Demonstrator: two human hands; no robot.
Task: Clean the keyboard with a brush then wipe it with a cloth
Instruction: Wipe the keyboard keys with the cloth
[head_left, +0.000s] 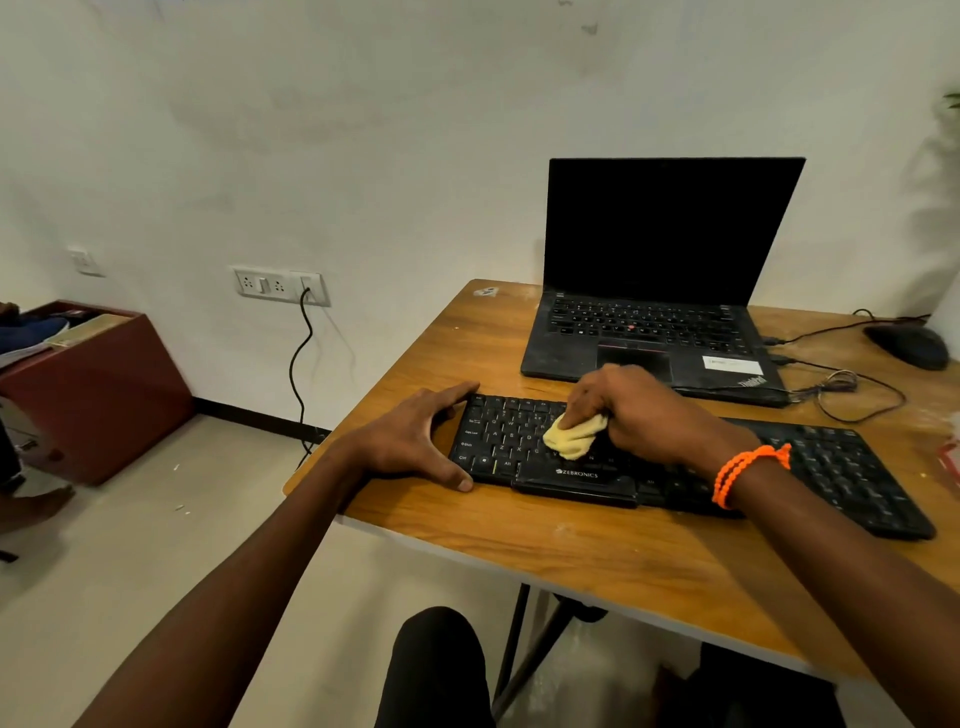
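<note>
One keyboard (675, 467) near the table's (571, 561) front edge — right hand (639, 410) clutches one yellow cloth (571, 436); left hand (415, 441), fingers spread, steadies its end.

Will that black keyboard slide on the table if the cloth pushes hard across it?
Probably a little: the keyboard looks thin and light on smooth table wood. The left hand braces its left end, which should stop it. It looks stiff, unlike the bunched cloth.

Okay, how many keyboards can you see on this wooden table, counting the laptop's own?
2: the black external keyboard under both hands at the near edge, and the open black laptop's built-in keyboard behind it. Nothing suggests others are hidden.
</note>
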